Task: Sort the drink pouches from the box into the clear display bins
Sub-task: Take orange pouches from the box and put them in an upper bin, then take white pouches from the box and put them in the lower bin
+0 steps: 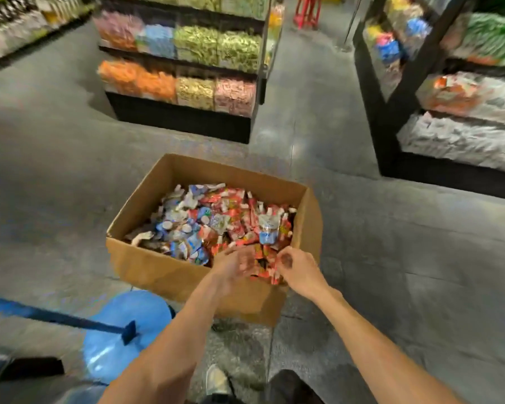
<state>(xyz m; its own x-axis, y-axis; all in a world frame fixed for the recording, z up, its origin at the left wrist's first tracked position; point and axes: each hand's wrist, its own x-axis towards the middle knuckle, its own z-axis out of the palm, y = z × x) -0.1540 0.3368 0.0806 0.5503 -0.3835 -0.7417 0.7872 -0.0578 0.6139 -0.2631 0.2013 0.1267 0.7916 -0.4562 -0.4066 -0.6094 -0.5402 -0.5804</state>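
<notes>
Left hand (234,265) beside right hand (295,267) (both blurred)

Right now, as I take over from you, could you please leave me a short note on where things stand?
Left hand: over the box's near right corner, fingers blurred, grip unclear.
Right hand: beside it, fingers curled at the red pouches, hold unclear.
Box: on the floor, heaped; blue-and-white pouches on its left side, red on its right.
Done: no pouch visibly out of the box.
To do: carry the pouches to the clear display bins on the shelves.
</notes>
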